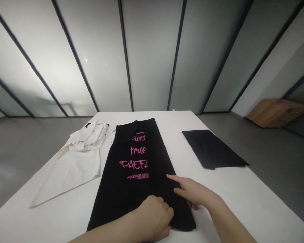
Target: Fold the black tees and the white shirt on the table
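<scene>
One black garment [111,194] lies partly folded on the surface [178,153], between white cloth [77,162] and dark cloth [212,150], pink lettering [134,164] up. At its near end I see my left hand [154,214] curled; whether it grips fabric, I cannot tell. My right hand [192,191], fingers apart, is over its right edge.

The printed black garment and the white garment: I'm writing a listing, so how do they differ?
The printed black garment carries pink lettering; the white garment shows none. The printed black garment lies mostly flat; the white garment is bunched up at its far end. Both lie on the table.
</scene>
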`<state>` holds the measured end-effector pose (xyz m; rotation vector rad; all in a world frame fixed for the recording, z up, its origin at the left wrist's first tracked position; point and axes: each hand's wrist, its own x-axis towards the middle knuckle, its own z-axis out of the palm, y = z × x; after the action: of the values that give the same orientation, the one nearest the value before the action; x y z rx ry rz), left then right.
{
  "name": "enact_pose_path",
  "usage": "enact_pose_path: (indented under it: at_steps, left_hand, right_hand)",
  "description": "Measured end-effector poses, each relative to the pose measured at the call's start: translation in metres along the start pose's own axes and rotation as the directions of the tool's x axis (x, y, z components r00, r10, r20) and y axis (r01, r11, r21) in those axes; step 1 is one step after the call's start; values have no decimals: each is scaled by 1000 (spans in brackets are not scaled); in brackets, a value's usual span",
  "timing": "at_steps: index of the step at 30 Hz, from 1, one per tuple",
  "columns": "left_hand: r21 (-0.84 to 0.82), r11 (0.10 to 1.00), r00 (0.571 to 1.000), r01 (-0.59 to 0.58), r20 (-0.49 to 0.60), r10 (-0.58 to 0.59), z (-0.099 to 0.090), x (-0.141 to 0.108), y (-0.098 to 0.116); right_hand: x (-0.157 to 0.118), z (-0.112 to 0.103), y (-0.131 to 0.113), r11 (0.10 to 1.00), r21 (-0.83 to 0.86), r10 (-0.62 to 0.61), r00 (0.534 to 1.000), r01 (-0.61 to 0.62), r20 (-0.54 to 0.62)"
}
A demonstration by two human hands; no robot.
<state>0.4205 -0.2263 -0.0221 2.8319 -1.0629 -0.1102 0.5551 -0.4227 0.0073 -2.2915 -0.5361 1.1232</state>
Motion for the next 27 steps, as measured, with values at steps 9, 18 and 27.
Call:
enact_pose_path:
  at_steps: [9,18,27]
  left_hand:
    - [-61,980,954,-188,227,197,10,10,16]
    - [-214,966,976,-147,128,177,-18,26,12]
    - [-191,982,995,1,-94,-20,-5,38,-24]
  right_hand:
    - [-14,-14,2,999,-19,-22,960,29,279]
    - [32,20,-7,774,-352,-633,669,526,-390]
    - [102,24,-27,762,-606,-468,840,226,-275]
